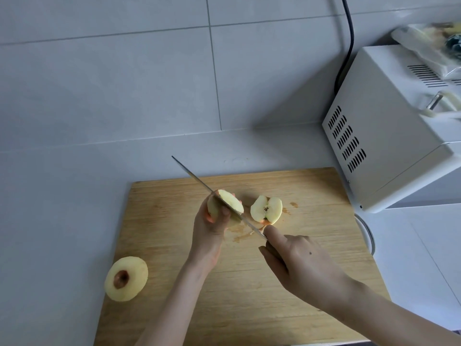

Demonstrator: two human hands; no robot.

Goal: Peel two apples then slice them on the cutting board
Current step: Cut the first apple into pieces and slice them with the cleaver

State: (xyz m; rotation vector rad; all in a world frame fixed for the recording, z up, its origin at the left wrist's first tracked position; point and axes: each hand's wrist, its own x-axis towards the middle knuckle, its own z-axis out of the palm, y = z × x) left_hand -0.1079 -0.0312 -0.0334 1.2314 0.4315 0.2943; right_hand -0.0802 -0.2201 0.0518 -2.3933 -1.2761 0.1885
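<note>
On the wooden cutting board (287, 283), my left hand (212, 226) grips a peeled apple half (232, 201) from the left side. A long knife (199, 184) lies diagonally across that half, its blade in the flesh, tip pointing up-left. My right hand (299, 260) grips the knife handle, index finger stretched along the blade's spine. The other peeled half (266, 209) lies cut face up just to the right, its core and seeds showing. A whole peeled apple (126, 278) sits at the board's left edge, stem pit up.
A white microwave (389, 136) stands at the right beside the board, with a plastic bag (429, 46) on top and a black cable (349, 41) up the tiled wall. Juice stains mark the board near the halves.
</note>
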